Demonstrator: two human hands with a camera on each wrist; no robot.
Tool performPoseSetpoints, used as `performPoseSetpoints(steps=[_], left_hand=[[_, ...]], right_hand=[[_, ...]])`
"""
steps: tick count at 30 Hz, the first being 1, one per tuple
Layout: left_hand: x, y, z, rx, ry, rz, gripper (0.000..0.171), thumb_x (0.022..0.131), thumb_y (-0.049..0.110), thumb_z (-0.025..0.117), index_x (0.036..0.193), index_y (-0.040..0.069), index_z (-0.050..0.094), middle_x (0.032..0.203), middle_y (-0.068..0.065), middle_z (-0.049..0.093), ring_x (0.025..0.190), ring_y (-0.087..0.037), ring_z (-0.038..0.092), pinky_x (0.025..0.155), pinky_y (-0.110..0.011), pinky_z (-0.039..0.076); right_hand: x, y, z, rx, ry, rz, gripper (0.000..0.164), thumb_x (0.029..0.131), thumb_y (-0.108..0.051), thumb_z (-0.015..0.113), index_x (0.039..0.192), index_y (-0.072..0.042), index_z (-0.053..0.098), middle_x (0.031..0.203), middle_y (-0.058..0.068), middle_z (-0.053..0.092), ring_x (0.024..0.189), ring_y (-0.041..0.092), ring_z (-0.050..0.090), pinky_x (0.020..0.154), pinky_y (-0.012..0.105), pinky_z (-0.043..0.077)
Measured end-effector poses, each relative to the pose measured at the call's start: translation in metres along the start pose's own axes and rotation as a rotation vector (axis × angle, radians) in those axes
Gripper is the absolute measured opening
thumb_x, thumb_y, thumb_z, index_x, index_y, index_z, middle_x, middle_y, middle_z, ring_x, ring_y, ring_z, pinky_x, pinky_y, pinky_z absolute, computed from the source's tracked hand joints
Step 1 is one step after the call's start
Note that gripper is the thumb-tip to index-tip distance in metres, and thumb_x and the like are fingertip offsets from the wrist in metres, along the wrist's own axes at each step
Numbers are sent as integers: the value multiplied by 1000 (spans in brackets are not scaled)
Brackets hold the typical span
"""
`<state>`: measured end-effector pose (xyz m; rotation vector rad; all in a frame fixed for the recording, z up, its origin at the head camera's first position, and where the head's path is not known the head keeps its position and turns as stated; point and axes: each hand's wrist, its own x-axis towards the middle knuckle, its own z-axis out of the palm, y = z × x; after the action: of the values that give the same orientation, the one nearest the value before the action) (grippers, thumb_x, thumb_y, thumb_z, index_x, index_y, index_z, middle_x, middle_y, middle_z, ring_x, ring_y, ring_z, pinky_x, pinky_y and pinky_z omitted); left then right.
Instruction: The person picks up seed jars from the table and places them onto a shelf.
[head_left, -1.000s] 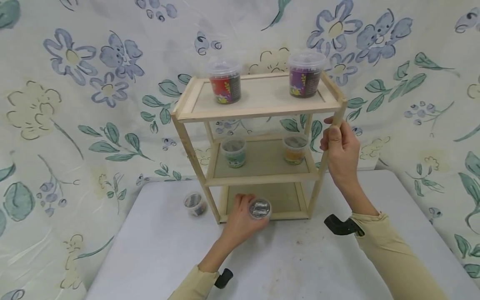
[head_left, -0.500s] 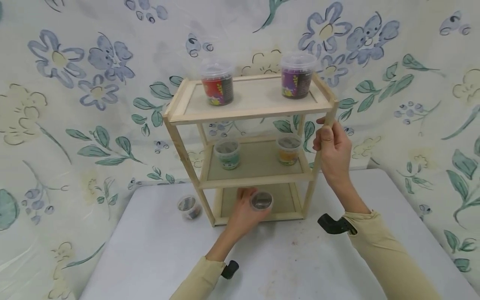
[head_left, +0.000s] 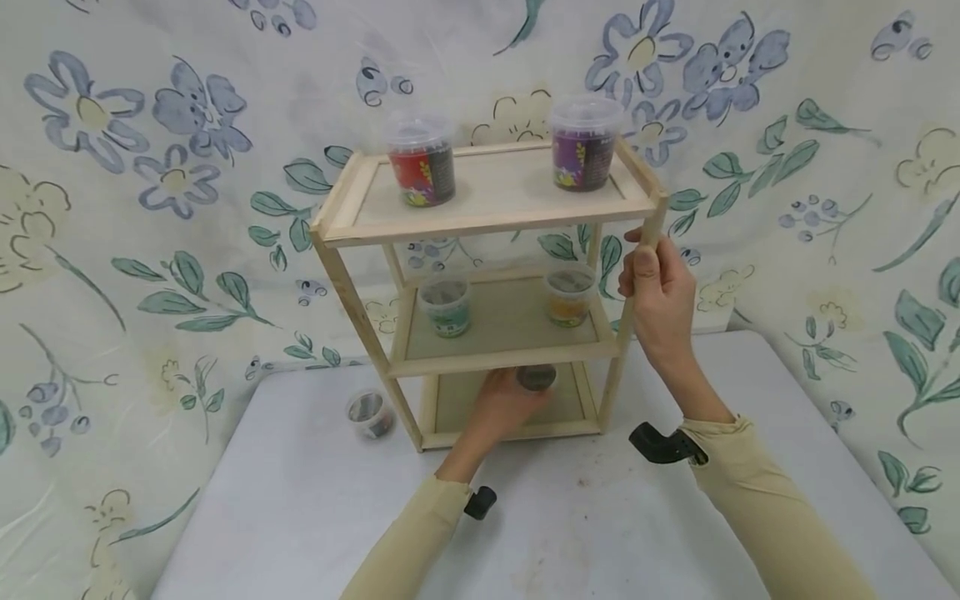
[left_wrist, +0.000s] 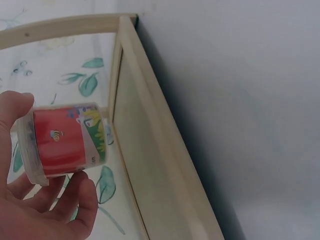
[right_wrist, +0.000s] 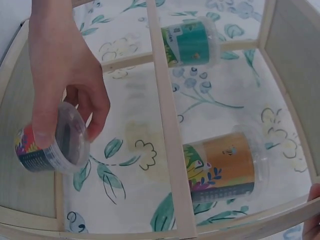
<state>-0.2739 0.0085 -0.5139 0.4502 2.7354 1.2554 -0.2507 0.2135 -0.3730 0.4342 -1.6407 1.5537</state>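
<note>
My left hand (head_left: 501, 407) reaches into the bottom level of a three-tier wooden shelf rack (head_left: 502, 362) and holds a small plastic tub (left_wrist: 62, 140). The tub has a red label with a bee on it and a clear lid; its base points toward the bottom board (right_wrist: 30, 195). Whether base and board touch, I cannot tell. My right hand (head_left: 662, 296) grips the rack's right front post, below the top board. On the middle board stand a teal-labelled tub (head_left: 447, 310) and an orange-labelled tub (head_left: 568, 300).
A red tub (head_left: 423, 171) and a purple tub (head_left: 583, 157) stand on the top board. Left of the rack, another lidded tub (head_left: 370, 415) sits on the white table (head_left: 292, 500). A floral sheet (head_left: 225, 333) hangs behind.
The left hand has carried its tub from the rack's front inward, under the middle board. My right hand keeps its grip on the post. The head view has shifted slightly.
</note>
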Motion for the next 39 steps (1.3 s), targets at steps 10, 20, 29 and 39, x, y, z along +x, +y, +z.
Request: performPoseSetpoints(steps=[10, 20, 29, 39], left_hand=[[22, 10, 19, -196, -54, 124, 72, 86, 27, 73, 148, 15, 38, 145, -7, 46, 134, -25, 45, 109, -44, 38], [27, 3, 34, -137, -16, 56, 73, 83, 33, 72, 146, 13, 40, 143, -6, 49, 132, -23, 46, 108, -42, 40], [27, 5, 36, -121, 1, 107, 75, 85, 27, 74, 148, 15, 36, 146, -8, 46, 136, -26, 44, 110, -45, 37], [31, 6, 47, -96, 5, 54, 82, 84, 33, 71, 152, 20, 28, 147, -5, 43, 134, -23, 45, 107, -43, 40]], right_hand=[[1, -1, -2, 8, -9, 7, 27, 102, -34, 49, 110, -14, 64, 67, 3, 48, 58, 13, 46, 56, 22, 41], [-4, -1, 2, 17, -16, 34, 26, 103, -33, 48, 111, -14, 63, 68, 4, 47, 59, 14, 46, 56, 24, 41], [-2, -2, 5, 20, -12, 4, 25, 104, -32, 47, 110, -13, 62, 66, 3, 46, 58, 12, 45, 55, 25, 40], [1, -2, 2, 25, 7, 27, 30, 101, -38, 49, 110, -13, 63, 66, 3, 46, 58, 13, 44, 56, 24, 40]])
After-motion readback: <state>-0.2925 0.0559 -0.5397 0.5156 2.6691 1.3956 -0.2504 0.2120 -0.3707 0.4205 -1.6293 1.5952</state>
